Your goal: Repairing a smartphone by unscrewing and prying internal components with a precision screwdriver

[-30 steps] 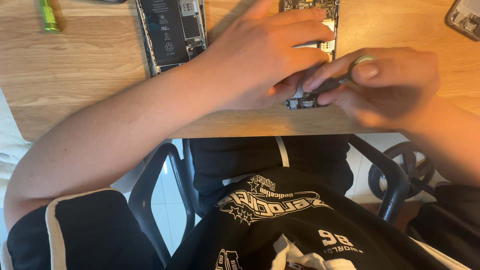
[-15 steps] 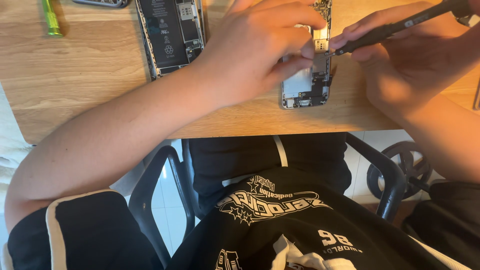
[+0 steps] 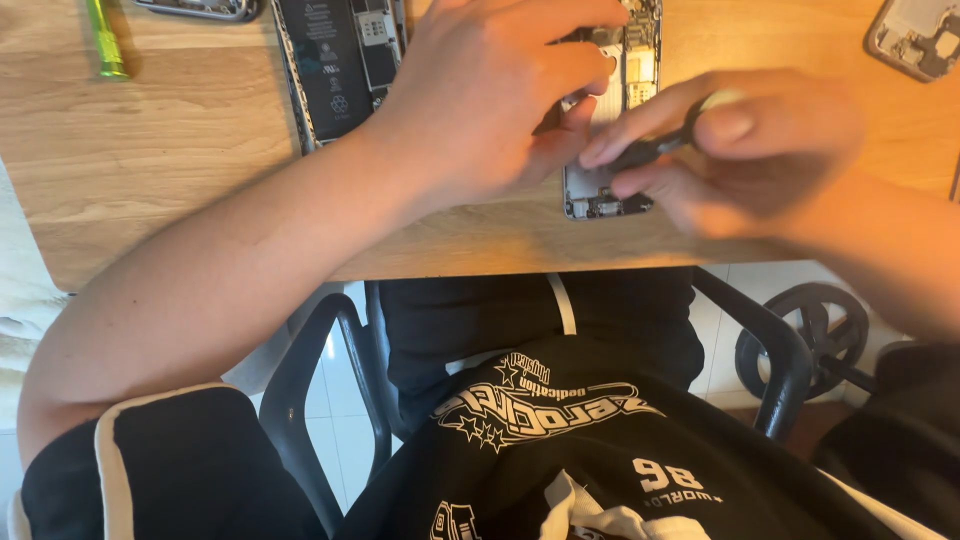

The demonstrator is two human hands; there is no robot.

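Left hand (image 3: 500, 95) comes in from the lower left and sits on top of the opened silver phone chassis with its exposed boards (image 3: 612, 150), fingers curled and pressed down over the upper part of it, thumb tucked in toward the middle, so it's basically pinning the thing flat. That chassis lies on the light wooden tabletop (image 3: 160, 150), pretty close to the near edge, and only its lower end and a strip along the right side show between the hands. Right hand (image 3: 745, 155) is a bit blurry, but you can see the fingers bunched together, pinching a thin dark tool (image 3: 650, 150) that's angled down onto the chassis just beside the left thumb. Can't make out the tip of it, too smeared.

Same head view, rest of the desk: a second opened phone with a big black battery (image 3: 340, 60) lies just left of the left wrist, near but apart from the one being held. A small green-handled screwdriver (image 3: 103, 45) sits well off at the far left. Up in the right corner there's a grey phone part (image 3: 920, 35), cut off by the frame. Below the table edge you get a black chair armrest (image 3: 320, 390) and a black printed shirt (image 3: 560, 450).
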